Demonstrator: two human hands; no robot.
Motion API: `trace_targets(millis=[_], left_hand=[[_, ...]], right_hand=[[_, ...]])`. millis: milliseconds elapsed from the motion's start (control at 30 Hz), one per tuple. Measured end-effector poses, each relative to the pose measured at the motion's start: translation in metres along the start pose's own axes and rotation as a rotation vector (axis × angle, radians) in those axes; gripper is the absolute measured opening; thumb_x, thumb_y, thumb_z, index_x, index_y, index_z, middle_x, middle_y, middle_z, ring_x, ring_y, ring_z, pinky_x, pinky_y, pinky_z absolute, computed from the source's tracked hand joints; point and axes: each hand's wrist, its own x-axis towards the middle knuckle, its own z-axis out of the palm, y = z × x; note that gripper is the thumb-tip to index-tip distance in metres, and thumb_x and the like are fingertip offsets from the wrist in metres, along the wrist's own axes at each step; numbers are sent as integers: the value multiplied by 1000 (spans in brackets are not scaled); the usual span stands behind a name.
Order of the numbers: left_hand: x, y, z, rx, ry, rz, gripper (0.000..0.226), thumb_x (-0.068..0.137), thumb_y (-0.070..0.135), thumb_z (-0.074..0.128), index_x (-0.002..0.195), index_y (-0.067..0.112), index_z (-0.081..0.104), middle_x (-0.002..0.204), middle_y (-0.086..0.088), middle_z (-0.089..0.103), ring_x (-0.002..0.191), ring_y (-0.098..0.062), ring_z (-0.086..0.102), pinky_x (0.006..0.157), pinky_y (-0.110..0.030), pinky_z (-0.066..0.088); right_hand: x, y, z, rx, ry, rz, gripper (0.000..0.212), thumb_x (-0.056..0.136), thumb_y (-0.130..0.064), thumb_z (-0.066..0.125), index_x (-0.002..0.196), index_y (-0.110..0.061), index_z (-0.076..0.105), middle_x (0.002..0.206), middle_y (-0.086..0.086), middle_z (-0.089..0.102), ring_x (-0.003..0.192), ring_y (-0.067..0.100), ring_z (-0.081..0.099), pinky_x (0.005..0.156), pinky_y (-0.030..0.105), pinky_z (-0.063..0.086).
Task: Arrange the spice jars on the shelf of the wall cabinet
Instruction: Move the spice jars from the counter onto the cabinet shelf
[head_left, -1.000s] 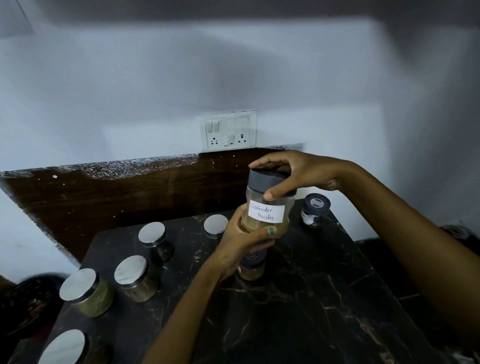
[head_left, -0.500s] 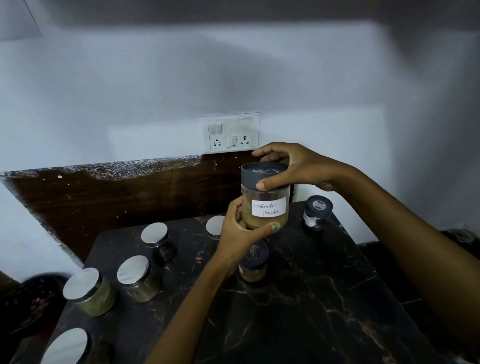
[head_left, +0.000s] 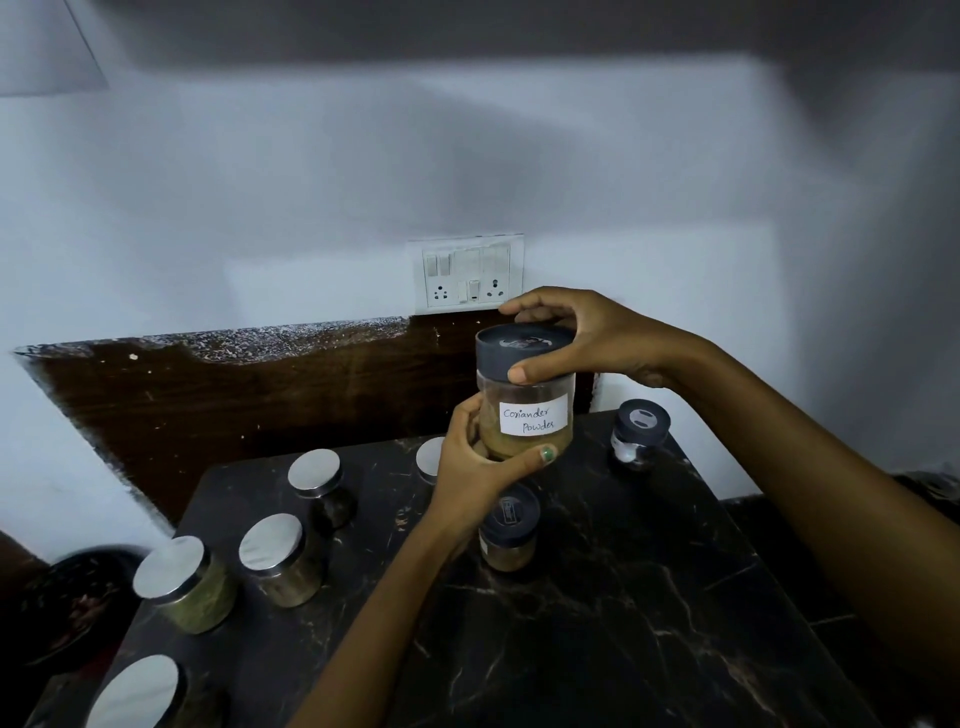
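A clear coriander powder jar (head_left: 527, 410) with a dark grey lid and a white handwritten label is held upright in the air above the table. My left hand (head_left: 475, 480) cups its bottom from the left. My right hand (head_left: 576, 335) grips its lid from above and the right. Below it on the black marble table (head_left: 597, 623) stand a small dark-lidded jar (head_left: 508, 527) and another dark-lidded jar (head_left: 639, 434) at the back right. Several silver-lidded jars stand at the left, among them one with green powder (head_left: 184, 582). No cabinet shelf is in view.
A white switch and socket panel (head_left: 465, 274) sits on the pale wall behind the jar. A dark wooden board (head_left: 234, 395) leans along the wall behind the table. A dark round object (head_left: 67, 603) lies low at the left, beside the table.
Both hands have raised the coriander powder jar a little higher above the table and turned its label more toward me. The jars on the table have not moved.
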Motion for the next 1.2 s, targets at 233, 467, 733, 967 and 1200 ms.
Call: trace_targets(millis=[233, 467, 733, 967, 1200], left_hand=[[11, 32, -15, 6, 130, 117, 66, 65, 0, 79, 122, 10, 48, 112, -1, 63, 92, 4, 65, 73, -10, 50], [33, 103, -50, -54, 197, 319, 75, 52, 21, 86, 119, 26, 53, 109, 2, 70, 99, -9, 68, 75, -15, 53], [57, 193, -85, 102, 284, 559, 76, 56, 47, 81, 114, 61, 35, 104, 36, 60, 99, 9, 61, 69, -7, 50], [89, 280, -122, 233, 367, 842, 75, 70, 46, 73, 134, 26, 38, 125, 17, 53, 109, 9, 55, 80, -8, 49], [125, 327, -155, 403, 503, 865, 59, 82, 34, 69, 135, 21, 44, 130, -1, 52, 117, -14, 54, 97, -34, 50]], right_hand=[[0, -16, 12, 290, 154, -91, 76, 68, -58, 62, 136, -38, 35, 135, -3, 48, 123, 10, 50, 99, 32, 46], [17, -40, 40, 439, 181, -336, 48, 82, -51, 61, 127, -50, 42, 128, -20, 58, 122, 2, 52, 90, 15, 48], [48, -122, 42, 338, 243, -528, 70, 77, -57, 57, 130, -66, 12, 139, -44, 23, 127, -19, 29, 105, 17, 32], [97, -209, 31, 258, 307, -751, 74, 83, -44, 52, 141, -52, 6, 138, -38, 30, 127, -14, 34, 101, 9, 36], [147, -260, 24, 211, 369, -804, 77, 92, -15, 53, 150, -30, 3, 147, -7, 32, 130, 9, 39, 108, 28, 37]])
